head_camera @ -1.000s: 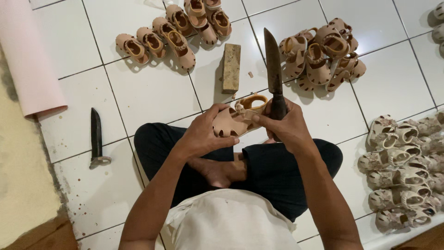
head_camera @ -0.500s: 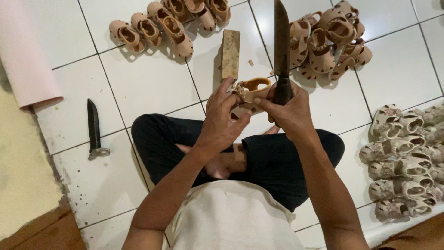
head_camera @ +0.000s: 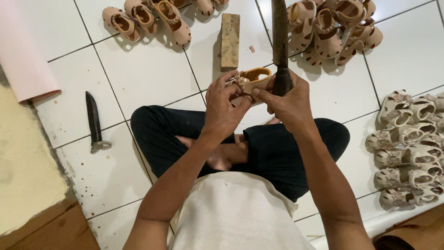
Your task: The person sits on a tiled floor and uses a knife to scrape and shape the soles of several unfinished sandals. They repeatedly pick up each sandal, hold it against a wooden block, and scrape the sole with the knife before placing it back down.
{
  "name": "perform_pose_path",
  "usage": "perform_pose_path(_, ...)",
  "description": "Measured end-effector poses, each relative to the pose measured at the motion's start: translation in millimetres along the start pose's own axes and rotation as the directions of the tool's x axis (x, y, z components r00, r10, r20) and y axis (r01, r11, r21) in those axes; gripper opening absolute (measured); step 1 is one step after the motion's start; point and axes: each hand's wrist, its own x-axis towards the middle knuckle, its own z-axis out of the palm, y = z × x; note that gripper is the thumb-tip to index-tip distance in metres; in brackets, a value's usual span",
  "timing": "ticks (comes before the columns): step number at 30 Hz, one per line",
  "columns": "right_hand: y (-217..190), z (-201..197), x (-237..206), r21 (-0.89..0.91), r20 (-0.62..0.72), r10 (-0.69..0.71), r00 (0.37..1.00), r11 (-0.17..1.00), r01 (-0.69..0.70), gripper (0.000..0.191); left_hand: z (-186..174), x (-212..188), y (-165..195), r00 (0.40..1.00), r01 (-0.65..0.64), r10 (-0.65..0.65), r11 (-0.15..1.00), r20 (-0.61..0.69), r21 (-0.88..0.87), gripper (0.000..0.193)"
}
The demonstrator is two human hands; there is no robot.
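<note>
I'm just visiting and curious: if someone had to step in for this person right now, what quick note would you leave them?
Left hand: holds a small tan sandal up over the lap.
Right hand: grips a long dark blade, point away, thumb touching the sandal.
Around: wooden block ahead, spare knife on the tiles at left, tan sandals top left, more piles top right and right.
Done and left: cannot tell; no cut visible on the held sandal.

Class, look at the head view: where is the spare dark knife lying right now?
The spare dark knife lies flat on the white tiled floor, off the person's left knee, between the pink roll and the crossed legs, untouched by either hand.
</note>
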Motion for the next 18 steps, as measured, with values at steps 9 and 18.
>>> perform_pose_path(9,13.8,2.8,4.9,-0.182,-0.022,-0.083,0.996,0.98,0.077,0.027,10.3,2.4,-11.7,0.998,0.01,-0.016,0.997,-0.067,-0.082,0.021)
perform_pose_path(18,38.5,-9.8,16.2,-0.295,0.298,-0.444,0.845,0.799,0.524,0.061,12.1,4.6,-66.8,0.871,0.49,-0.329,0.52,0.365,-0.7,0.035)
